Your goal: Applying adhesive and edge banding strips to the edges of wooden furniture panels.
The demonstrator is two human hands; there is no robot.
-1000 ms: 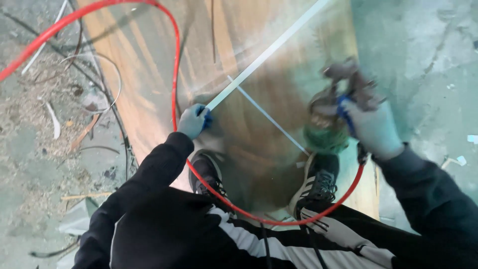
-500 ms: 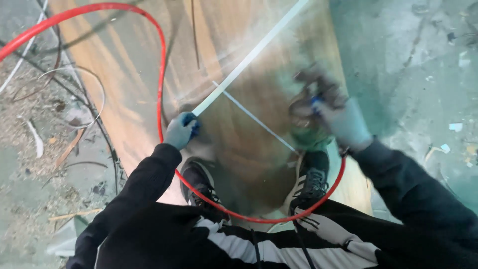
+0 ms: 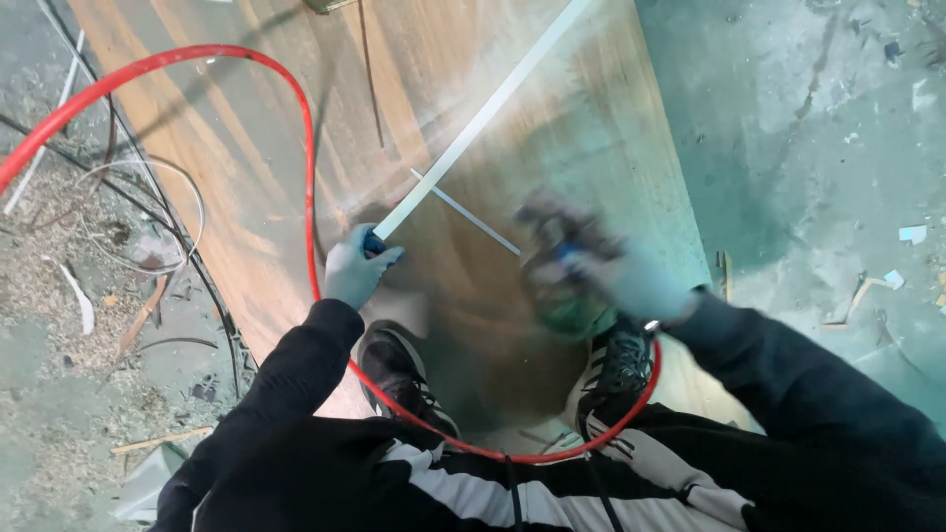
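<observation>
I stand on a large wooden board (image 3: 463,118) that lies on a concrete floor. My left hand (image 3: 355,271), in a pale glove, holds the near end of a long white strip (image 3: 483,113) that runs diagonally up the board. My right hand (image 3: 616,281), also gloved and blurred by motion, grips a tool with a green body (image 3: 567,310) just above the board. A red hose (image 3: 305,177) loops from the upper left around my shoes to that tool. A thin white line (image 3: 468,217) crosses the board between my hands.
My black shoes (image 3: 394,369) rest on the board's near end. Sawdust, loose wires (image 3: 168,227) and wood scraps cover the floor on the left. Bare concrete (image 3: 818,138) with small debris lies on the right.
My right hand with the tool has swung left and lower across the board and is now blurred. The left hand stays on the strip's end. The view has shifted slightly.
</observation>
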